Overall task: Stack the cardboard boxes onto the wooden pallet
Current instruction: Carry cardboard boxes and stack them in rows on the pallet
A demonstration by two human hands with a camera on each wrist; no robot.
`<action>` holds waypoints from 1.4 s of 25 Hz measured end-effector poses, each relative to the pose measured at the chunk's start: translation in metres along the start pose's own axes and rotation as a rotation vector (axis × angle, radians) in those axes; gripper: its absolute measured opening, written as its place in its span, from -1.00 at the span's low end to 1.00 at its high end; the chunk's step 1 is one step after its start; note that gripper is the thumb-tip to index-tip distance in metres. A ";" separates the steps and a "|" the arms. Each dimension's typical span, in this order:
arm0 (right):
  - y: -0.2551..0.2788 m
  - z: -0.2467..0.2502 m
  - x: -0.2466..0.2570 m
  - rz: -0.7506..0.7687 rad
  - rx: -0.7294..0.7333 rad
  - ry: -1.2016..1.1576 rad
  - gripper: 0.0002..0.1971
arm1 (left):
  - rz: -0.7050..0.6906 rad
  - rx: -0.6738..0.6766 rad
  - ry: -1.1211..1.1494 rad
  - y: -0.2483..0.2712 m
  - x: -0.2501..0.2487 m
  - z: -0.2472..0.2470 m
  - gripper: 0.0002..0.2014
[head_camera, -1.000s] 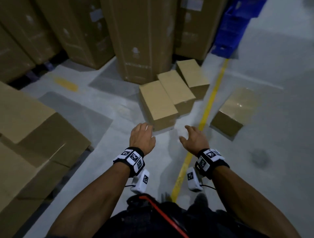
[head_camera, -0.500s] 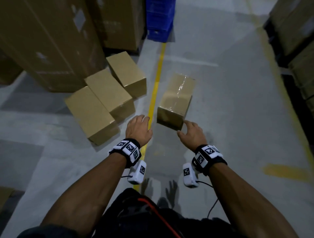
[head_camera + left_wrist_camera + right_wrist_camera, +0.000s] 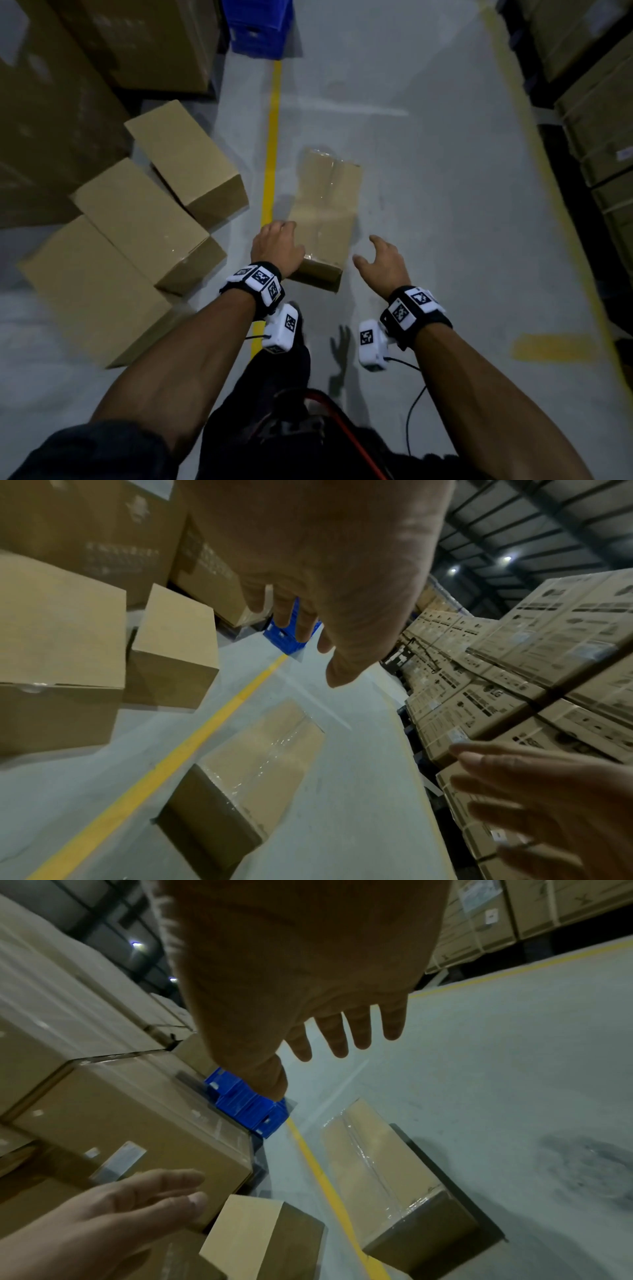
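A taped cardboard box [image 3: 325, 212] lies alone on the grey floor just right of the yellow line [image 3: 270, 150]; it also shows below the hands as the box [image 3: 253, 772] and the box [image 3: 383, 1175]. My left hand [image 3: 277, 248] hovers open above its near left corner, fingers spread [image 3: 301, 626]. My right hand [image 3: 380, 260] hovers open to the right of its near end, fingers straight [image 3: 346, 1034]. Neither hand touches the box. No wooden pallet is in view.
Three more plain boxes [image 3: 150, 219] lie side by side on the floor to the left. Tall cartons [image 3: 68, 85] stand behind them, with a blue crate stack [image 3: 260, 24] at the far end. Stacked printed cartons [image 3: 596, 120] line the right side.
The view has swung right and closer; the lone box now lies straight ahead under my hands. Both hands have reached forward and down toward its near end, spreading apart.
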State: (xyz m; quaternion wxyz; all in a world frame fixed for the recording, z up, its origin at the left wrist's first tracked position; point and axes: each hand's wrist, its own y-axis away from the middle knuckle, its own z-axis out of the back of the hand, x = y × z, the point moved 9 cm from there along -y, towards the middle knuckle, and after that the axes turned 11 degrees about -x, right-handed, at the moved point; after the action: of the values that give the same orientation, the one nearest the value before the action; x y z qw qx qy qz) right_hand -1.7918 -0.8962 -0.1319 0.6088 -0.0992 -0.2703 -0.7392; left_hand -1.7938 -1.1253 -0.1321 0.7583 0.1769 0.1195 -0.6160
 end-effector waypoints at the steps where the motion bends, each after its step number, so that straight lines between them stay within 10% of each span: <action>1: -0.023 -0.001 0.006 -0.029 0.008 -0.009 -0.31 | 0.033 0.032 0.030 -0.028 -0.001 -0.003 -0.45; 10: -0.183 -0.016 0.023 -0.227 0.033 -0.203 -0.29 | 0.276 0.090 0.234 -0.183 0.009 -0.035 -0.36; 21: -0.383 -0.197 -0.082 -0.333 0.258 -0.294 -0.16 | 0.505 0.077 0.283 -0.308 0.080 -0.250 -0.27; 35: -0.499 -0.328 -0.145 -0.350 0.144 -0.430 0.09 | 0.409 0.081 0.393 -0.419 0.154 -0.421 -0.03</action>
State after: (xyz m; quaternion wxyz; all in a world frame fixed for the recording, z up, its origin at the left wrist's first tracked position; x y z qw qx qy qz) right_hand -2.1733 -0.8881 -0.6131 0.4061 -0.1620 -0.4581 -0.7739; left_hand -2.1546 -1.1623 -0.6267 0.8213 0.3436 0.2012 -0.4087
